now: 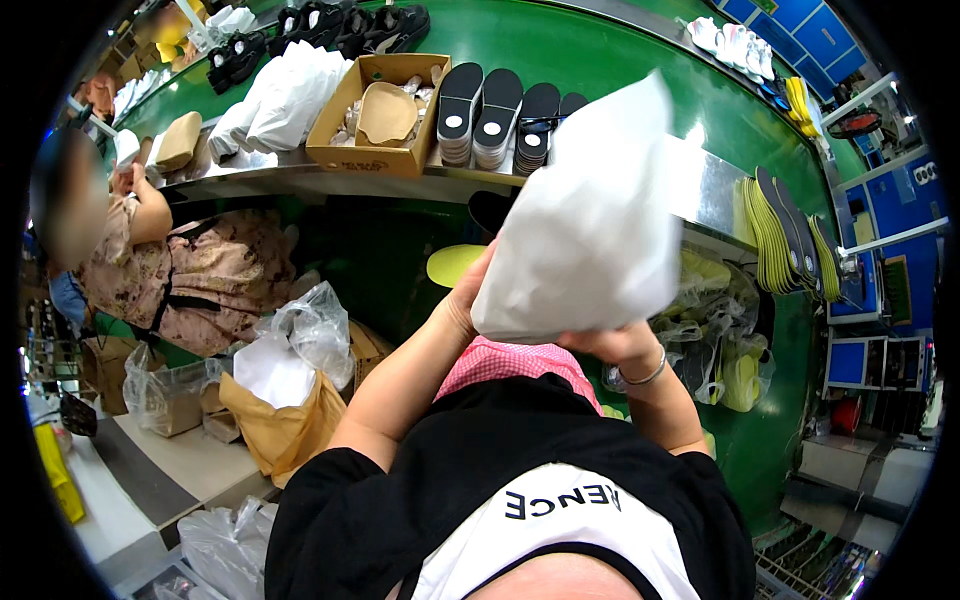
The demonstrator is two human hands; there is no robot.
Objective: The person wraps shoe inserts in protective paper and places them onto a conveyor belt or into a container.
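Observation:
Close in front of me, a bundle of white paper [580, 230] is held up and tilted, its pointed corner toward the upper right. My left hand [472, 288] grips its lower left edge, with most fingers hidden behind the paper. Along the bottom edge, my right hand [622, 345] is closed on it, a bracelet on that wrist. Beyond the paper, stacks of black insoles [492, 115] stand on the bench, partly covered by it. A yellow-green insole [455, 265] shows beside my left hand.
An open cardboard box [375, 160] and white wrapped bundles [300, 95] line the bench [420, 183]. Yellow-edged insoles [770, 235] stack at right. Black shoes [395, 30] sit on the green surface behind. Left, a co-worker [200, 260] sits near brown paper [285, 425] and plastic bags [320, 325].

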